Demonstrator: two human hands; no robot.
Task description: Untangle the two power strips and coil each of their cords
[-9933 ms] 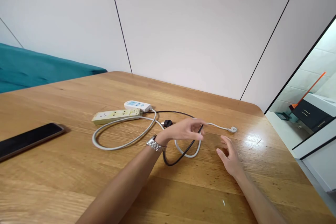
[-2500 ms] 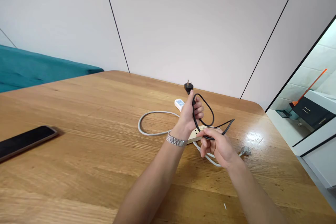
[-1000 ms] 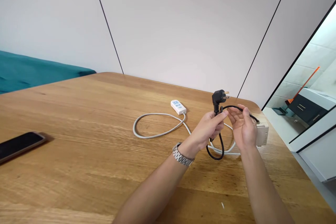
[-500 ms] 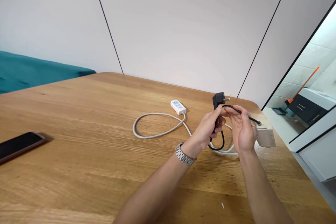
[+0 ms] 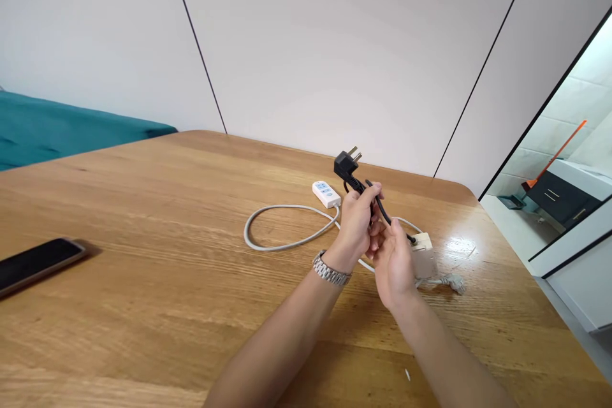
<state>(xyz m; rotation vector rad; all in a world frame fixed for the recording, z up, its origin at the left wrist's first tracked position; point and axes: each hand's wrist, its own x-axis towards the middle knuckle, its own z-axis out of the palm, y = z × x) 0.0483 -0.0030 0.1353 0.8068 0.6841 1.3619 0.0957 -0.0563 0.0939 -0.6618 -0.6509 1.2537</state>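
My left hand (image 5: pixel 356 223), with a metal watch on its wrist, is closed round a bundled black cable (image 5: pixel 382 207) whose black plug (image 5: pixel 345 164) sticks up above the fist, prongs pointing up and right. My right hand (image 5: pixel 394 261) is closed on the same cable just below and right, lifted above the wooden table (image 5: pixel 143 306). The cable runs to a beige power strip (image 5: pixel 423 258) that shows behind my right hand. A small white power strip (image 5: pixel 326 194) lies flat beyond my hands, its grey cord (image 5: pixel 277 245) looping left; its white plug (image 5: pixel 452 282) rests right of the beige strip.
A black phone (image 5: pixel 36 262) lies face up near the table's left edge. A teal cushion (image 5: pixel 57 131) sits beyond the table at the far left. White wall panels stand behind. The table's rounded right corner drops off toward a tiled room with a dark cabinet (image 5: pixel 554 199).
Both hands have moved left and come closer together with the black cable. The black plug now tilts up and left of where it was, and the beige strip has shifted left.
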